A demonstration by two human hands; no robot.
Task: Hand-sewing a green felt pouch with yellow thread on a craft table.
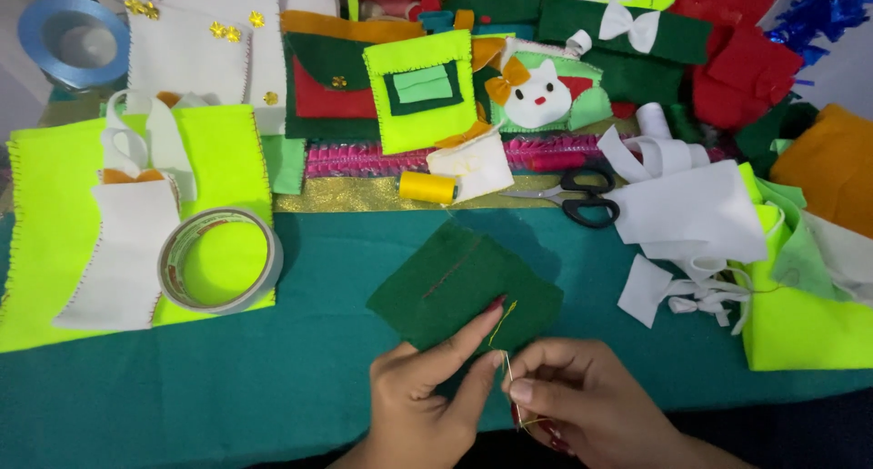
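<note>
A dark green felt piece lies on the teal cloth near the front. My left hand pinches its near corner between thumb and forefinger. My right hand sits just to the right, fingers closed on a thin yellow thread that runs up through the felt's near edge. A needle is too small to make out. A yellow thread spool lies behind the felt.
A roll of clear tape rests on neon yellow felt at left. Black-handled scissors lie beside white felt scraps at right. Finished felt pouches and red, green and orange felt crowd the back.
</note>
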